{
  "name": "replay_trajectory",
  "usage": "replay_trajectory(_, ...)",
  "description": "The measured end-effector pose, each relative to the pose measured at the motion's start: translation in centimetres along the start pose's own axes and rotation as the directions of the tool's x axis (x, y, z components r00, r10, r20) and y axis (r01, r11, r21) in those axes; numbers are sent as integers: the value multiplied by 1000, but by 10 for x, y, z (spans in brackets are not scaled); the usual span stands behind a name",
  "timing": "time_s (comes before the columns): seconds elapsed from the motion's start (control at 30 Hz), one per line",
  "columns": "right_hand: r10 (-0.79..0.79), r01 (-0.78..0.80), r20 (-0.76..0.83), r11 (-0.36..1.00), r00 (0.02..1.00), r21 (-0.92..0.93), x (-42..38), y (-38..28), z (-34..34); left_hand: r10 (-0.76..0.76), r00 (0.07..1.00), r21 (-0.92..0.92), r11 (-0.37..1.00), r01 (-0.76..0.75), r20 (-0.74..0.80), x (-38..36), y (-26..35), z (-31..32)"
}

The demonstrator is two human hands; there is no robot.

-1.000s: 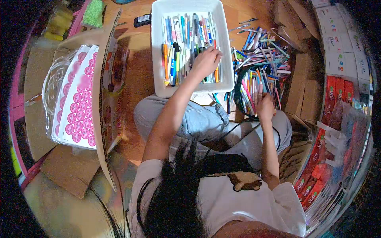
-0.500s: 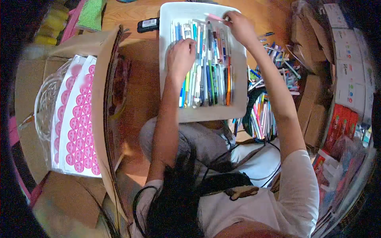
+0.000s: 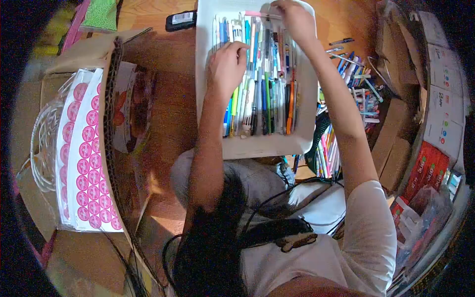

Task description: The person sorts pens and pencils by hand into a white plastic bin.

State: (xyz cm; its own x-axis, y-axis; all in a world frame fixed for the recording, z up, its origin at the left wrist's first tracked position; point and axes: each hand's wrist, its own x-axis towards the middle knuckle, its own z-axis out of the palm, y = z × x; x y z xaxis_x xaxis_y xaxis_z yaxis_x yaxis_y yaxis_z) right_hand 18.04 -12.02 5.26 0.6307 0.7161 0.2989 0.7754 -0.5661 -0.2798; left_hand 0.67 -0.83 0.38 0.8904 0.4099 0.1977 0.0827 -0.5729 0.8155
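A white plastic tray (image 3: 262,146) stands before me, filled with pens and markers (image 3: 267,106) lying lengthwise in rows. My left hand (image 3: 227,67) rests on the pens at the tray's left side, fingers bent over them and thumb apart. At the tray's far end is my right hand (image 3: 295,21), with its fingers bent. A pink pen (image 3: 262,15) lies crosswise there, one end running under that hand. The hand seems closed on this end, though the grip itself is hidden.
Loose pens (image 3: 354,74) are heaped on the wooden floor to the right, beside a container of upright pens (image 3: 328,153). An open cardboard box (image 3: 118,148) on the left holds sheets of pink round stickers (image 3: 89,163). A black item with a barcode label (image 3: 181,21) sits by the tray.
The pink pen has turned from slanted to nearly crosswise at the tray's far end. My right hand has moved slightly farther away; my left hand stays on the pens. The view has shifted slightly.
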Motion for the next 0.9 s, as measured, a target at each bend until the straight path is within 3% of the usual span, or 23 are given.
replay_trajectory(0.07, 85, -76, -202, 996, 976, 55, -12, 8, -25, -6, 1000, 89, 996, 4, 20, 0, -1, 0)
replay_trajectory(0.17, 248, -232, -220, 968, 944, 95, -57, 0, -95, 67, 994, 171, 982, -81, 86, -4, -8, 6)
replay_trajectory(0.23, 279, -305, -202, 946, 939, -110, -116, 53, -111, 157, 983, 170, 970, -172, 98, -5, -4, 9)
replay_trajectory(0.3, 282, -318, -268, 942, 921, -105, -170, 65, -135, 228, 970, 208, 948, -241, 86, -5, -11, 13)
replay_trajectory(0.43, 713, -709, -119, 637, 691, -304, -269, 76, -147, 3, 984, 144, 989, -28, 176, -4, -8, 12)
replay_trajectory(0.47, 793, -766, -87, 544, 603, -343, -283, 74, -149, 20, 986, 197, 979, -53, 165, -4, -7, 13)
replay_trajectory(0.6, 788, -756, -105, 531, 606, -383, -298, 65, -139, 46, 982, 234, 968, -90, 185, -5, -5, 10)
replay_trajectory(0.7, 781, -765, -85, 575, 619, -289, -296, 62, -138, 62, 983, 228, 969, -100, 171, -5, -2, 8)
replay_trajectory(0.73, 778, -763, -134, 540, 613, -355, -294, 62, -133, 62, 984, 223, 970, -99, 167, -5, 0, 8)
replay_trajectory(0.83, 599, -594, -190, 603, 778, -532, -292, 67, -132, 80, 983, 205, 972, -113, 163, -6, 0, 8)
replay_trajectory(0.9, 581, -567, -133, 676, 803, -471, -294, 74, -133, 116, 980, 180, 973, -146, 164, -5, -1, 9)
